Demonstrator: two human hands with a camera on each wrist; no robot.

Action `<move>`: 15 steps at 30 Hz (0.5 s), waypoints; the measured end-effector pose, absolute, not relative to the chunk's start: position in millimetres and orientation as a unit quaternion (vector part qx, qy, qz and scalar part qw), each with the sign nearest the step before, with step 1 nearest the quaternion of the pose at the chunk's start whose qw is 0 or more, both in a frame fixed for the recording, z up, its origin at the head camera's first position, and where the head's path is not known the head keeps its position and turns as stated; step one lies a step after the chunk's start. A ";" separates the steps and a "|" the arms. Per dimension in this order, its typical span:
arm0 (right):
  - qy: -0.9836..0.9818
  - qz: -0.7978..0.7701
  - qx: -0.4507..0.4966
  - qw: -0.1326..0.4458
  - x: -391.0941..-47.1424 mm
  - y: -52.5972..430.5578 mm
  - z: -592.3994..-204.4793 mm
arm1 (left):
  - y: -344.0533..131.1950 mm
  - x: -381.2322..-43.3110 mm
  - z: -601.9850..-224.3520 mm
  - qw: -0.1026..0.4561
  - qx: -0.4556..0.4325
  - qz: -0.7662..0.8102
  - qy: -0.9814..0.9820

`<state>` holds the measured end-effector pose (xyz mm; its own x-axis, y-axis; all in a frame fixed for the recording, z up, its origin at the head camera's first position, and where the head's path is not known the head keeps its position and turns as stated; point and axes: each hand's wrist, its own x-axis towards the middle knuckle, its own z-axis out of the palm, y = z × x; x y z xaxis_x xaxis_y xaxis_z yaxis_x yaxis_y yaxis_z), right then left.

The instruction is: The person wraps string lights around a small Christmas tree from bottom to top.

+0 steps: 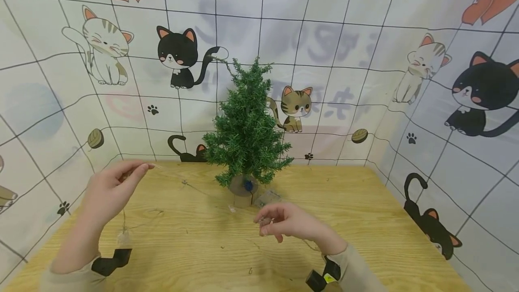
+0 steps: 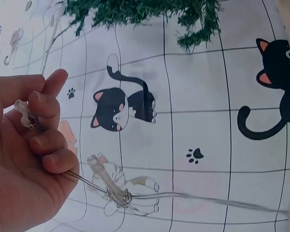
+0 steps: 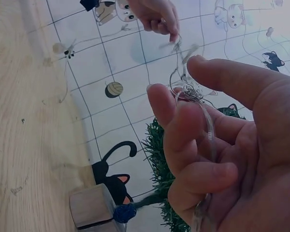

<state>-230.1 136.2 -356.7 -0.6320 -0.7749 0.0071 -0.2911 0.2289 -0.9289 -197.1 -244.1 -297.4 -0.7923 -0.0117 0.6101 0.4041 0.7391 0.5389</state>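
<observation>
My left hand, raised at the left over the table, grips a string of lights with curled fingers. In the left wrist view a thin wire runs from those fingers through a clear bulb, and another small bulb shows among the fingers. My right hand is lower, in front of the tree, its fingers curled round a tangle of thin wire that belongs to the lights. A small green artificial tree stands upright behind the hands.
The tree has a round wooden base with a blue knot by it. A flat transparent piece lies beside the base on the wooden table. Cat-printed cloth encloses the back and sides.
</observation>
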 end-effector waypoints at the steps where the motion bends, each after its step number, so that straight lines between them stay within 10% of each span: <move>1: 0.747 -0.510 -0.354 0.239 -230.3 136.6 -356.1 | -246.8 -196.0 -296.8 0.303 -0.104 -0.342 -0.883; 15: 0.775 -0.487 -0.349 0.201 -235.0 144.2 -354.4 | -272.7 -204.1 -300.8 0.280 -0.029 -0.313 -0.907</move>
